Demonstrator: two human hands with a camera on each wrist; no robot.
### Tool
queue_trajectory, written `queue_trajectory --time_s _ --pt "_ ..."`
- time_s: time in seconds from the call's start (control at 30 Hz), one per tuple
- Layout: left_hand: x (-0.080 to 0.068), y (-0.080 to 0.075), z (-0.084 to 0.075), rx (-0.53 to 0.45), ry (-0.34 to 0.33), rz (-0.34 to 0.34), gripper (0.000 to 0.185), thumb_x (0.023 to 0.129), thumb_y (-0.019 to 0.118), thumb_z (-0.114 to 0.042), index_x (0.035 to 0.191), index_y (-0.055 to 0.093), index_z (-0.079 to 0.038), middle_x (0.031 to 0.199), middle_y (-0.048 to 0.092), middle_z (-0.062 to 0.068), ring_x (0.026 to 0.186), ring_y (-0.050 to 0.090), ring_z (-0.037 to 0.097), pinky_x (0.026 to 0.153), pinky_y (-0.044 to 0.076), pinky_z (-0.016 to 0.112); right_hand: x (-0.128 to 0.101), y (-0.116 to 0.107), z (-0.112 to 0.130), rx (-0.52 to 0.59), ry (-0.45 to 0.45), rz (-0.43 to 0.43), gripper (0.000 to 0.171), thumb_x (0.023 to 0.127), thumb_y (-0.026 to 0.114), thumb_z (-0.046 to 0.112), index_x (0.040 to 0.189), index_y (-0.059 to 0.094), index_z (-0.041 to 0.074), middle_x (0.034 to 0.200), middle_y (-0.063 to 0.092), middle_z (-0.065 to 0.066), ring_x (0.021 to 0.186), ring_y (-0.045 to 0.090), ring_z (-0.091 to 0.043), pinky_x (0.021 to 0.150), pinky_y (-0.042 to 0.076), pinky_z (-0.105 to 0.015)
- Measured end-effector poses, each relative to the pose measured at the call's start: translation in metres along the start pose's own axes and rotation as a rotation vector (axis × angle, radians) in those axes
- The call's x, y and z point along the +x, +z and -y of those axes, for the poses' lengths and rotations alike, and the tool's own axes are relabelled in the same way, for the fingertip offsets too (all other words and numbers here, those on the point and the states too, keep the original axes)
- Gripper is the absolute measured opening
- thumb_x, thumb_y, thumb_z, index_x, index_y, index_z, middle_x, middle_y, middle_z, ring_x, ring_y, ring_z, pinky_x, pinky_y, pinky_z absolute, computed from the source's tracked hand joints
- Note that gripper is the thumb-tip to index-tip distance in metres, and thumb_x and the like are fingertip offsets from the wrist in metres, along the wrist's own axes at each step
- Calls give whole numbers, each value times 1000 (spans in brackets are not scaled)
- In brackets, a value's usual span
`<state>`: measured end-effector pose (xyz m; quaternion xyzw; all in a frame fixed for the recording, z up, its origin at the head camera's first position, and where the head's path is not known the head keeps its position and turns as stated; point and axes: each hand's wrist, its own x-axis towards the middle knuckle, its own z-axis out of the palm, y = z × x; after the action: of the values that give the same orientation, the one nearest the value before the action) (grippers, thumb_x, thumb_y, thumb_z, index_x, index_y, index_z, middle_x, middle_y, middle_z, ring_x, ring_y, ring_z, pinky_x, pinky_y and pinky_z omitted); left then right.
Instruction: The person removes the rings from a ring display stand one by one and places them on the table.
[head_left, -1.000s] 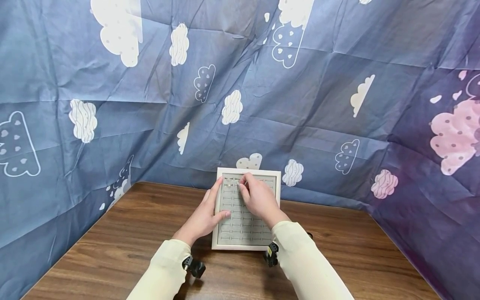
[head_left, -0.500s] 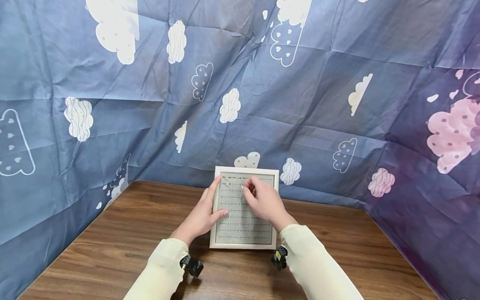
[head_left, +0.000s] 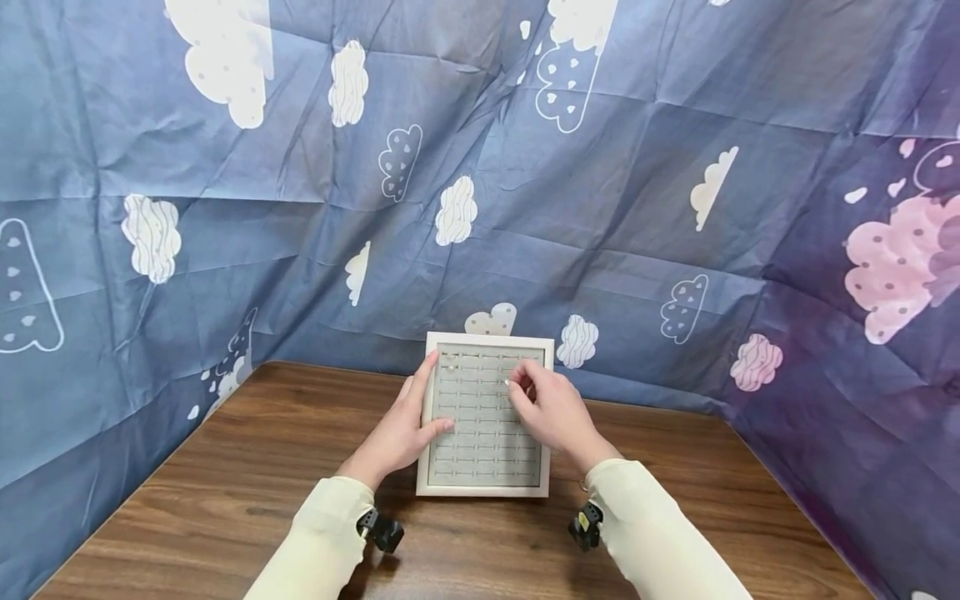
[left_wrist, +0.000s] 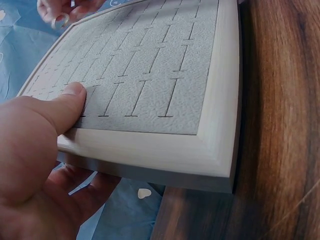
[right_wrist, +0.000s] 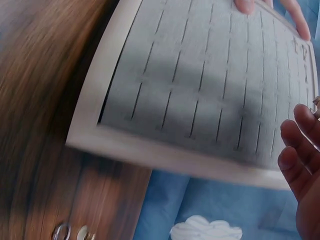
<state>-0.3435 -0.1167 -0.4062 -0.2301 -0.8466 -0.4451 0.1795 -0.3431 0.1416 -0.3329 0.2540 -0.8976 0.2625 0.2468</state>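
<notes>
Left hand [head_left: 403, 427] grips left rim of tray [head_left: 482, 492], right hand [head_left: 553, 410] pinches ring [left_wrist: 60, 21] over its right half; I should brace firmly, pinch lightly.

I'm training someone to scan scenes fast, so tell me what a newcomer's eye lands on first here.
The blue cloud-print backdrop fills most of the head view, rising behind the brown wooden table. In front of it, the white-framed gray slotted board stands out, gripped at its left edge by the left hand. Near the board's upper right, the right hand pinches a small ring.
</notes>
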Motion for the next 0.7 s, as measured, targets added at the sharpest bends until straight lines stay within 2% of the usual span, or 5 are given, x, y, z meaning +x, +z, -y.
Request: queue_trajectory --time_s 0.47,0.7 --pt "-2 -2 -1 -14 -4 12 112 96 81 -10 176 5 -27 160 40 27 129 60 38 113 48 56 -22 -17 -39 -32 20 -15 10 99 67 13 91 62 18 72 58 8 68 52 -9 66 43 -27" --pt "-1 -1 -2 -16 -18 28 112 97 81 -11 176 4 -29 162 38 26 131 59 39 114 47 56 -37 -22 -52 -56 58 18 11 99 66 12 90 63 19 72 58 9 67 52 -5 66 43 -26"
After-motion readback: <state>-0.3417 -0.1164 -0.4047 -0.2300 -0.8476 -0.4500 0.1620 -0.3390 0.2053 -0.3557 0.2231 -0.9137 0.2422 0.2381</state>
